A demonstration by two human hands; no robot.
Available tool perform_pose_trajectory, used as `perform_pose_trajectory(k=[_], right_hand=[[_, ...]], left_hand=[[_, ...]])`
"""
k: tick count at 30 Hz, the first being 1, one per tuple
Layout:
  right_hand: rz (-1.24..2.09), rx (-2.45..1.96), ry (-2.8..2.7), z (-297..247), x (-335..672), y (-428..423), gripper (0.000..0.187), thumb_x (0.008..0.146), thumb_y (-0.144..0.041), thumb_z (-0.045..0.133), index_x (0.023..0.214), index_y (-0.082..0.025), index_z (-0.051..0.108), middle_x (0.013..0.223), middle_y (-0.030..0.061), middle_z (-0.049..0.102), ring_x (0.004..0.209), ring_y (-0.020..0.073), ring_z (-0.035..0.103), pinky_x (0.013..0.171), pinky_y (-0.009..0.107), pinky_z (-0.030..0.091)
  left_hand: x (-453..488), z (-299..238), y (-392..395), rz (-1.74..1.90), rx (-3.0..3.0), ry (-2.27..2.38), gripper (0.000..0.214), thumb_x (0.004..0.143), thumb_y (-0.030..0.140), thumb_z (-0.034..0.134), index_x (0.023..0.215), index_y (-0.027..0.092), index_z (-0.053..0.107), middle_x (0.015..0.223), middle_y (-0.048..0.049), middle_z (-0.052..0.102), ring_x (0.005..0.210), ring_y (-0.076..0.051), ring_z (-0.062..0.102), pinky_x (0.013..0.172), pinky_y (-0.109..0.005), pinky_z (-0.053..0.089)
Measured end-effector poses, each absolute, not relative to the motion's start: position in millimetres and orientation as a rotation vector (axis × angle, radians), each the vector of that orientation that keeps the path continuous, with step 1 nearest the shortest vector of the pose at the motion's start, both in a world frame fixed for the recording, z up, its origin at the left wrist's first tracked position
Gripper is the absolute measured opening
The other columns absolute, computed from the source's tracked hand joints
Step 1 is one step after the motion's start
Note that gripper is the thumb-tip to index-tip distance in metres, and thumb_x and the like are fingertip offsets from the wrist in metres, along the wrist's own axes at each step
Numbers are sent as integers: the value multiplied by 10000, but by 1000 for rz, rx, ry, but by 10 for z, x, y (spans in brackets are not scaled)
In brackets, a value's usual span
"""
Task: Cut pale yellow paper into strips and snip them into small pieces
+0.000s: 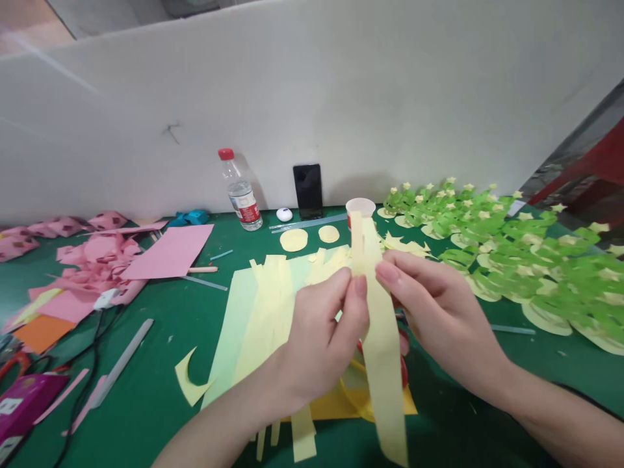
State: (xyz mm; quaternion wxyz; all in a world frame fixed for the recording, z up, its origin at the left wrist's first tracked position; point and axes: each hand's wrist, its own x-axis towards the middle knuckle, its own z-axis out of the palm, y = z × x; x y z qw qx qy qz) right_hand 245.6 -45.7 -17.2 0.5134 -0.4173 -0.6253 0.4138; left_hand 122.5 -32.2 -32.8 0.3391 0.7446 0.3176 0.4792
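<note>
Head view. Both hands pinch one long yellow paper strip [383, 338], held upright above the table [146, 396]. The left hand [324, 331] closes thumb and fingers on the strip's left edge, and the right hand [439, 312] grips its right edge at the same height. The table has a green surface. Beneath the hands lie cut yellow strips [263, 305]. Two yellow discs [294, 240] lie farther back. Pink paper pieces [170, 250] lie at the left, and rows of green paper trees [526, 260] stand at the right. A water bottle [240, 192], a dark phone [307, 190] and a paper cup [361, 207] stand by the white partition [341, 97] that closes the table's far edge.
</note>
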Motion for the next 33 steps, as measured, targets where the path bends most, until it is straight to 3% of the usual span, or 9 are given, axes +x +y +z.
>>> perform_pose_trajectory(k=[6, 9, 14, 22, 26, 29, 33], right_hand=[[709, -1004, -1507, -184, 2380, -471, 348, 822, -151, 452, 521, -206, 286, 364, -76, 340, 300, 53, 328, 288, 182, 241], [688, -986, -1496, -189, 2370, -454, 335, 825, -117, 446, 534, -211, 308, 373, -66, 362, 321, 64, 342, 307, 195, 262], [905, -938, -1495, -180, 2401, -426, 317, 865, -187, 408, 554, -211, 348, 448, -45, 405, 404, 84, 388, 385, 208, 340], [993, -1033, -1587, -103, 2423, -407, 285, 771, -175, 450, 508, -187, 341, 467, -55, 331, 421, 59, 320, 368, 172, 284], [1273, -970, -1474, -128, 2437, -401, 256, 745, -190, 504, 520, -190, 382, 470, -40, 416, 427, 76, 409, 384, 184, 353], [1315, -924, -1403, -139, 2438, -384, 210, 698, -128, 535, 522, -180, 433, 484, -39, 453, 405, 59, 396, 350, 164, 329], [1295, -881, -1370, -123, 2442, -358, 175, 672, -82, 506, 523, -173, 500, 500, -45, 470, 414, 43, 368, 352, 150, 292]], left_hand=[[1238, -340, -314, 1419, 2042, 772, 321, 878, 112, 379, 587, 197, 275, 476, 79, 280, 404, -53, 277, 371, -197, 247], [1239, -358, -298, 1447, 2030, 772, 327, 882, 94, 389, 592, 192, 274, 492, 80, 280, 415, -46, 278, 370, -179, 246], [1204, -355, -248, 1477, 1991, 772, 333, 901, 101, 392, 594, 188, 296, 509, 79, 301, 425, -42, 287, 364, -157, 256], [1163, -301, -234, 1399, 1879, 814, 351, 918, 145, 379, 587, 191, 272, 503, 76, 293, 426, -48, 308, 369, -148, 287], [1140, -274, -240, 1244, 1837, 773, 354, 920, 209, 387, 575, 194, 311, 491, 66, 351, 417, -57, 345, 360, -171, 297], [1125, -251, -236, 1178, 1818, 731, 340, 918, 217, 376, 581, 198, 333, 507, 55, 412, 416, -64, 363, 361, -194, 299], [1141, -225, -238, 1164, 1867, 715, 336, 867, 172, 392, 548, 201, 290, 480, 60, 325, 416, -75, 339, 381, -220, 295]])
